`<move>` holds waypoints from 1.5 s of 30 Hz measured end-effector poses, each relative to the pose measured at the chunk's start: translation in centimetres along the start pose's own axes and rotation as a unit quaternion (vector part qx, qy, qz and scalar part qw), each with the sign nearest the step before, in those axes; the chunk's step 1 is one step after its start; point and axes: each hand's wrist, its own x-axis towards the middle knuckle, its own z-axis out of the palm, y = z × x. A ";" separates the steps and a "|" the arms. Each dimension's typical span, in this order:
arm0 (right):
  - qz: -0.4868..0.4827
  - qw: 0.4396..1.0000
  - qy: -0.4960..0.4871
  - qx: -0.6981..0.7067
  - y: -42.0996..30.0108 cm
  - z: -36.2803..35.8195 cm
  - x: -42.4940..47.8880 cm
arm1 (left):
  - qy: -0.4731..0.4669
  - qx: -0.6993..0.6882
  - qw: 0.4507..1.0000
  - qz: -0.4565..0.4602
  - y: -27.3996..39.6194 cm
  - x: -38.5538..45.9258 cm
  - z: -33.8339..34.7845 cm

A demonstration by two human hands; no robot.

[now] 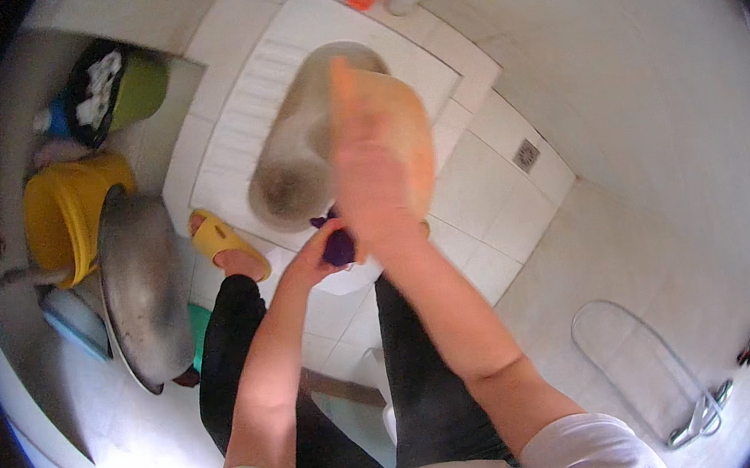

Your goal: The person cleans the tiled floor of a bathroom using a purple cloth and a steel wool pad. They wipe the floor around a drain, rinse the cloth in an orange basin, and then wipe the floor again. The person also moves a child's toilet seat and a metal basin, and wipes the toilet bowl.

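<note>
Below the squat toilet's bowl, my left hand (pixel 317 253) is closed round a bunched dark purple cloth (pixel 338 245). My right hand (pixel 373 176) is blurred and lies over an orange plastic basin (pixel 414 135), which is tilted above the right side of the squat toilet (pixel 290 195). The fingers of that hand seem to be on the basin, with their exact grip blurred. Behind my hands, something white shows in part at the toilet's near edge.
At the left are a yellow bucket (pixel 52 218), a large metal basin (pixel 150 289) and a green bin (pixel 143 87) with a black liner. A floor drain (pixel 526 155) lies right. A shower hose (pixel 627 318) hangs on the wall. My left foot wears a yellow slipper (pixel 223 238).
</note>
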 end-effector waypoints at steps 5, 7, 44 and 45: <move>-0.086 0.995 0.042 -0.007 -7.1 0.6 -0.1 | -0.014 0.001 1.000 0.011 0.8 -1.0 0.4; -0.102 0.984 0.135 -0.058 -7.8 5.3 1.1 | -0.010 0.013 1.000 0.001 1.0 -0.7 1.7; 0.281 0.670 -0.117 0.678 19.4 4.7 -22.9 | 0.041 -0.075 0.969 0.233 -6.4 -18.1 -5.3; 0.273 0.665 -0.115 0.685 18.4 4.7 -23.1 | 0.066 -0.042 0.963 0.258 -6.6 -19.0 -6.3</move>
